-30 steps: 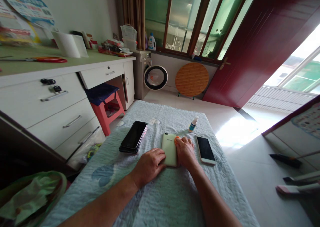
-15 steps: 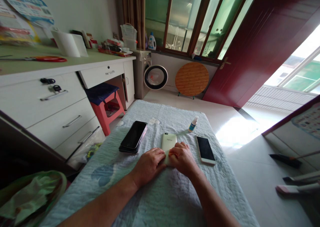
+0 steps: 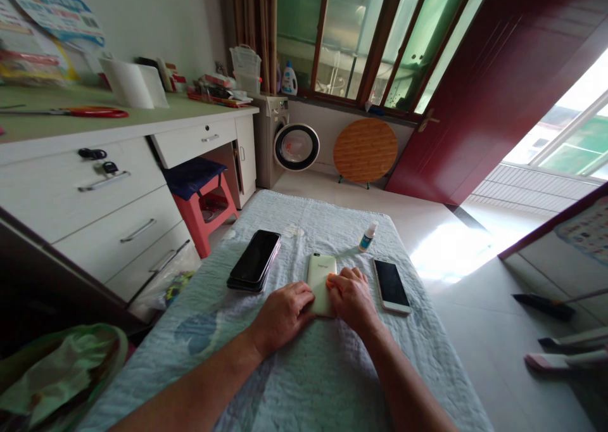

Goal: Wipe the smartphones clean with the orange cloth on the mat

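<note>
A pale green phone lies back up in the middle of a light blue quilted cloth. My left hand rests on the cloth with curled fingers against the phone's left edge, holding it steady. My right hand is closed on a small orange cloth and presses it onto the phone's right side. A stack of dark phones lies to the left. A white-rimmed phone lies screen up to the right. A small spray bottle with a blue label stands behind.
A white desk with drawers runs along the left, with a red stool under it. A green plastic bag sits at the lower left. A washing machine and a round wooden tabletop stand at the far wall.
My right hand slid down the phone with the orange cloth, then moved back up and right to the phone's middle. My left hand stayed still.
</note>
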The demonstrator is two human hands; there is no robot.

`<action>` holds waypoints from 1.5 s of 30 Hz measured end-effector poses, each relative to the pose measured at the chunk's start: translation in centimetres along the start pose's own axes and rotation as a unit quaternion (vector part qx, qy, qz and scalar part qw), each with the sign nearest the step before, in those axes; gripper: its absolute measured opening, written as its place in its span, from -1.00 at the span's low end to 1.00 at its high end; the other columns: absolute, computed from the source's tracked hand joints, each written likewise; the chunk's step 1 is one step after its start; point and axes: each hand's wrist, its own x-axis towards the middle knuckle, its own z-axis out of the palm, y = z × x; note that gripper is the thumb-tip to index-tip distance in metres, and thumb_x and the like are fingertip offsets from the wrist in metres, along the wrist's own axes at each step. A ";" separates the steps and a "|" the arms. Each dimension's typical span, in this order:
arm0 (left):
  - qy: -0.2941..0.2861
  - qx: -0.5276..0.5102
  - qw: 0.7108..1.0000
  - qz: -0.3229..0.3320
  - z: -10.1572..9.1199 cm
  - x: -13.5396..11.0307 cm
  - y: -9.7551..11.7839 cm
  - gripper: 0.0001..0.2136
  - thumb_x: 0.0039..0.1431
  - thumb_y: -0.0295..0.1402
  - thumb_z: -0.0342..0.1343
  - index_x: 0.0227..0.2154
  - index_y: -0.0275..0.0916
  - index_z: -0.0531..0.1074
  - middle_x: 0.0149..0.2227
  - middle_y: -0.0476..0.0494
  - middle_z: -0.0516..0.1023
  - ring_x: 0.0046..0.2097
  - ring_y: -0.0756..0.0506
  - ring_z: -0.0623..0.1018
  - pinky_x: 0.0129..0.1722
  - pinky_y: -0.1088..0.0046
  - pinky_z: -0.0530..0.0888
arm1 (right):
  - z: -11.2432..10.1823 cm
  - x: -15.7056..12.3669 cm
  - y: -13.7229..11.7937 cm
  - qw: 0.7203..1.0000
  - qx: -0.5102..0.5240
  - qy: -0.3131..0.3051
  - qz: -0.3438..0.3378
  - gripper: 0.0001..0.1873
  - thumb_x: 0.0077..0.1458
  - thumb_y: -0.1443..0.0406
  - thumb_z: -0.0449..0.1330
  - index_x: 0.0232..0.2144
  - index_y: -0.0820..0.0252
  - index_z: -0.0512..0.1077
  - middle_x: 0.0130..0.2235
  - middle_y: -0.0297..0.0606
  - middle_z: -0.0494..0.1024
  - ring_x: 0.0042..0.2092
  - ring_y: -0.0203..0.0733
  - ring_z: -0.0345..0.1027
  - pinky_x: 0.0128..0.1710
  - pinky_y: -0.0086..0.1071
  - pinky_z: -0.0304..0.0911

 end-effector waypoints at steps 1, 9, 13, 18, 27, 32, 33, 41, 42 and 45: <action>-0.001 -0.001 1.000 -0.002 0.0 0.0 0.0 -0.91 0.22 -0.37 0.16 -0.22 -0.17 0.46 -0.14 -0.07 0.51 -0.08 -0.12 0.51 -0.06 0.40 0.43 | 0.0 -0.1 -0.1 1.000 0.002 -0.003 -0.011 -0.80 0.16 0.35 0.12 -0.43 0.12 0.52 -0.34 -0.29 0.44 -0.19 -0.19 0.18 -0.16 -0.34 -0.03; 0.000 0.006 1.000 -0.001 -0.1 0.0 0.2 -0.93 0.25 -0.32 0.14 -0.26 -0.19 0.45 -0.17 -0.07 0.50 -0.10 -0.12 0.50 -0.08 0.41 0.42 | 0.4 -0.3 -0.6 0.998 0.030 -0.025 -0.055 -0.77 0.17 0.36 0.11 -0.40 0.06 0.56 -0.35 -0.32 0.44 -0.20 -0.21 0.19 -0.14 -0.37 -0.02; -0.007 0.012 1.000 -0.005 -0.1 -0.1 0.2 -0.92 0.19 -0.40 0.18 -0.24 -0.19 0.46 -0.15 -0.07 0.50 -0.09 -0.12 0.50 -0.06 0.40 0.42 | 0.5 0.1 0.2 1.000 0.024 0.005 0.000 -0.78 0.16 0.36 0.12 -0.38 0.07 0.57 -0.33 -0.30 0.44 -0.19 -0.20 0.18 -0.13 -0.36 -0.02; 0.003 0.014 1.000 0.005 0.2 -0.1 -0.1 -0.83 0.14 -0.46 0.21 -0.20 -0.19 0.47 -0.09 -0.09 0.51 -0.05 -0.14 0.50 0.00 0.36 0.43 | 0.7 0.6 1.2 0.999 0.003 0.029 0.038 -0.78 0.25 0.31 0.06 -0.28 0.08 0.53 -0.28 -0.29 0.43 -0.16 -0.18 0.17 -0.13 -0.36 -0.01; 0.016 0.016 1.000 0.014 0.5 -0.1 -0.4 -0.82 0.12 -0.47 0.21 -0.19 -0.19 0.47 -0.06 -0.11 0.51 -0.03 -0.15 0.51 0.02 0.32 0.44 | 1.3 1.3 1.8 0.997 -0.031 0.023 0.061 -0.77 0.32 0.25 0.01 -0.24 0.07 0.47 -0.21 -0.29 0.43 -0.14 -0.18 0.16 -0.17 -0.36 -0.06; 0.009 0.015 1.000 0.008 0.3 0.0 -0.1 -0.83 0.15 -0.45 0.20 -0.18 -0.17 0.47 -0.07 -0.10 0.52 -0.03 -0.14 0.51 0.02 0.33 0.43 | 0.8 1.2 1.5 0.997 -0.034 0.004 0.062 -0.77 0.29 0.27 0.03 -0.32 0.10 0.48 -0.26 -0.29 0.44 -0.17 -0.20 0.17 -0.17 -0.35 -0.07; 0.007 0.015 1.000 0.006 0.2 0.0 -0.1 -0.83 0.15 -0.45 0.20 -0.18 -0.17 0.47 -0.07 -0.10 0.52 -0.03 -0.15 0.51 0.02 0.33 0.43 | 0.7 1.2 1.4 0.997 -0.035 0.000 0.064 -0.77 0.28 0.27 0.04 -0.35 0.11 0.48 -0.28 -0.29 0.44 -0.18 -0.20 0.18 -0.17 -0.35 -0.07; 0.001 0.011 1.000 0.000 0.0 0.0 0.2 -0.83 0.15 -0.45 0.20 -0.18 -0.18 0.46 -0.08 -0.10 0.52 -0.02 -0.15 0.50 0.02 0.33 0.42 | -0.2 0.3 0.8 0.994 -0.067 -0.024 0.086 -0.72 0.21 0.29 0.07 -0.47 0.13 0.52 -0.34 -0.26 0.49 -0.21 -0.19 0.24 -0.24 -0.33 -0.08; 0.000 0.010 1.000 0.000 0.0 0.0 0.2 -0.83 0.16 -0.44 0.19 -0.18 -0.17 0.46 -0.08 -0.10 0.52 -0.02 -0.15 0.50 0.02 0.33 0.42 | -0.2 0.2 0.8 0.994 -0.069 -0.025 0.085 -0.72 0.20 0.30 0.07 -0.48 0.13 0.53 -0.34 -0.26 0.50 -0.21 -0.19 0.25 -0.24 -0.33 -0.08; 0.000 0.008 1.000 0.001 0.0 0.0 0.1 -0.85 0.18 -0.42 0.17 -0.18 -0.16 0.46 -0.08 -0.09 0.52 -0.02 -0.15 0.50 0.02 0.33 0.42 | -0.4 -0.1 0.6 0.994 -0.069 -0.028 0.081 -0.75 0.14 0.31 0.10 -0.48 0.13 0.56 -0.36 -0.24 0.52 -0.22 -0.18 0.28 -0.23 -0.33 -0.06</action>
